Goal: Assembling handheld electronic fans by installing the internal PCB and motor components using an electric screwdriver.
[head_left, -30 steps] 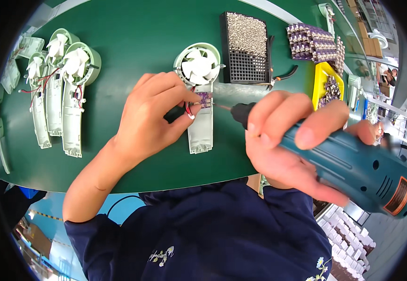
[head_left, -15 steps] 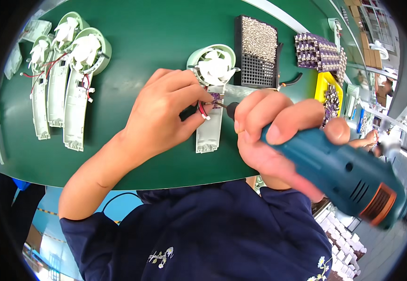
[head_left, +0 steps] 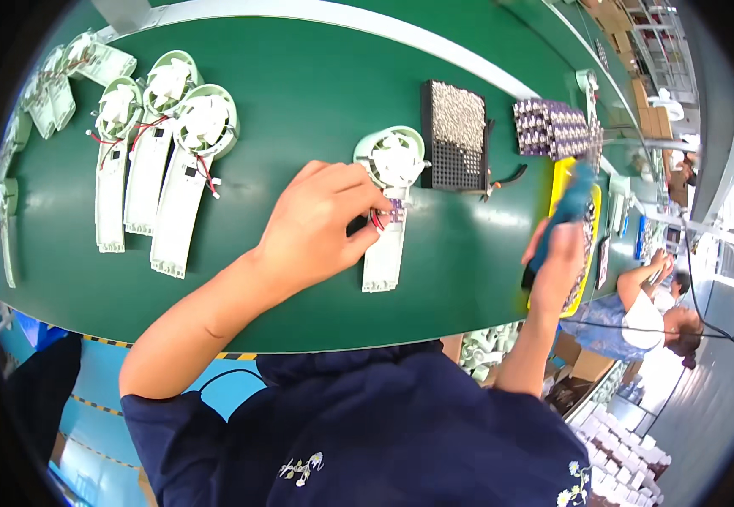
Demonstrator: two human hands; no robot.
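Observation:
A pale green handheld fan [head_left: 395, 158] lies on the green table before me, its handle shell [head_left: 382, 269] opened face up. My left hand [head_left: 316, 224] is closed at the handle's left side, thumb and fingers gripping it near a purple circuit board [head_left: 396, 210] and a red wire. The fingertips partly hide the board. My right hand [head_left: 557, 262] is wrapped round a teal electric screwdriver [head_left: 568, 203], blurred by motion, tilted upward over the yellow bin and well apart from the fan.
Several similar fans [head_left: 204, 122] with loose wires lie at left. A black tray [head_left: 455, 127] of small metal screws stands beyond the fan, with a black-handled tool [head_left: 509, 180] beside it. Purple boards [head_left: 548, 127] and a yellow bin [head_left: 560, 182] are at right. Another person [head_left: 637, 314] sits farther right.
My right hand has carried the screwdriver away from the circuit board to the right, swinging it upright. The left hand stays at the fan. The whole view has shifted.

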